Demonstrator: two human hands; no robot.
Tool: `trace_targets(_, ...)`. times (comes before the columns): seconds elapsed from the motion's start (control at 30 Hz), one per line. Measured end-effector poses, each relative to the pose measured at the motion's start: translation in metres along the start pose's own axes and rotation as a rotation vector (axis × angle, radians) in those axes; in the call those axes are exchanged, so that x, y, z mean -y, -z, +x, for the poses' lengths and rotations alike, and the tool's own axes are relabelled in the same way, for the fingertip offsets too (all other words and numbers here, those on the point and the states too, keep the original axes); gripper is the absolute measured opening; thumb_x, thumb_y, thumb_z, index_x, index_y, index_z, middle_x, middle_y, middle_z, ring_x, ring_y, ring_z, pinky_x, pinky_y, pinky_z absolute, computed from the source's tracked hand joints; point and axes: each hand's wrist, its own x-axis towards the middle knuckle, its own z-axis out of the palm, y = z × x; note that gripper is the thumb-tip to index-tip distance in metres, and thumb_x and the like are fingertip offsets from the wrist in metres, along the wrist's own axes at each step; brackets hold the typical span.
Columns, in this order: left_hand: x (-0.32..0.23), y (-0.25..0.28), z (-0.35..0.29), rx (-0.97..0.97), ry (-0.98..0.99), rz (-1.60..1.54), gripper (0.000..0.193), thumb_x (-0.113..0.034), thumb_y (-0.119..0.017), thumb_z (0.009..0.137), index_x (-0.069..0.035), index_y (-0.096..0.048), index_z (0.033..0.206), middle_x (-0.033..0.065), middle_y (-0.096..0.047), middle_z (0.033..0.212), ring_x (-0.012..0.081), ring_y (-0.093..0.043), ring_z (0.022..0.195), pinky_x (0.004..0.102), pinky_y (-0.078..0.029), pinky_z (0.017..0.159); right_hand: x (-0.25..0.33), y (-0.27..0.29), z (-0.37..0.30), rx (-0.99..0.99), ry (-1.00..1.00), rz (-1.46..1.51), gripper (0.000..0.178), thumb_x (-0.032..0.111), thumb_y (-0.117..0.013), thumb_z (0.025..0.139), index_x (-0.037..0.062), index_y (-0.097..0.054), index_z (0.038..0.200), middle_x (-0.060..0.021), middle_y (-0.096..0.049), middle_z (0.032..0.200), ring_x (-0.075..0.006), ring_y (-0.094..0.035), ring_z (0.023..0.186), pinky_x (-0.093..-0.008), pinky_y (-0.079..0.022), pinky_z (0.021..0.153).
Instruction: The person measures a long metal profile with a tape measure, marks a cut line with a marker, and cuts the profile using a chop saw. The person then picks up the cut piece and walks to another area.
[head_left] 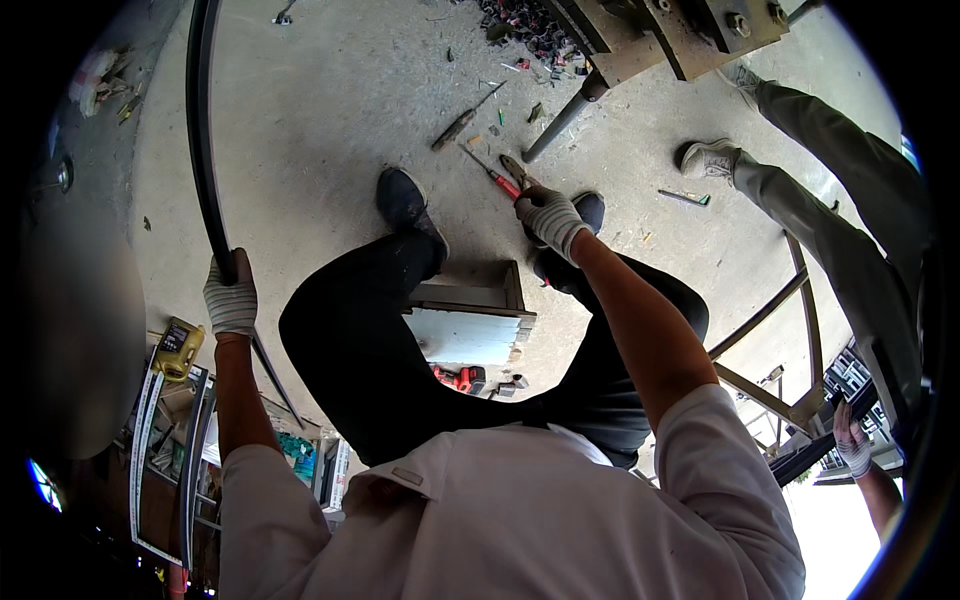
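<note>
A striped knit glove with dark fingers covers my left hand (231, 292), closed around a long black bar (202, 130). The bar rises past the top edge, and a thinner length shows below the hand. My right hand (553, 220), in a matching glove, is bent closed low between my feet, at the handle end of a red-handled screwdriver (503, 184). Against its fingers lies a pair of pliers (514, 168); whether the hand grips these too is hidden. Beyond them a dark, long-tipped tool (458, 128) lies on the concrete floor.
A metal machine (690, 40) stands on a leg (560, 125) at upper right, beside scattered scraps (540, 35). A small stool (465, 335) and a red power tool (460, 379) sit between my legs. Another person's legs (810, 200) and gloved hand (851, 440) are right. A yellow bottle (180, 348) stands left.
</note>
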Motion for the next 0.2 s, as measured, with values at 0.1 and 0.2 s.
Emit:
trace_targets(0.1, 0.016, -0.043, 0.006, -0.007, 0.058, -0.036, 0.036, -0.035, -0.067, 0.101, -0.004, -0.058, 0.084, -0.0040, -0.043, 0.073, 0.0093, -0.036, 0.069, 0.0302, -0.038, 0.060, -0.048, -0.010, 0.045, -0.100, -0.018, -0.125, 0.033, 0.029, -0.063, 0.093, 0.0036, -0.072, 0.113, -0.0211, -0.071, 0.094, -0.0354, -0.070, 0.089, -0.0412, -0.054, 0.083)
trace_targets(0.2, 0.084, -0.075, 0.008, -0.008, 0.198, -0.242, 0.032, -0.034, -0.067, 0.101, -0.005, -0.060, 0.089, -0.0013, -0.042, 0.068, 0.0098, -0.036, 0.065, 0.0322, -0.036, 0.056, -0.041, -0.012, 0.069, -0.142, -0.068, -0.392, 0.042, 0.038, -0.060, 0.095, 0.0053, -0.070, 0.119, -0.0247, -0.072, 0.109, -0.0406, -0.070, 0.106, -0.0467, -0.054, 0.090)
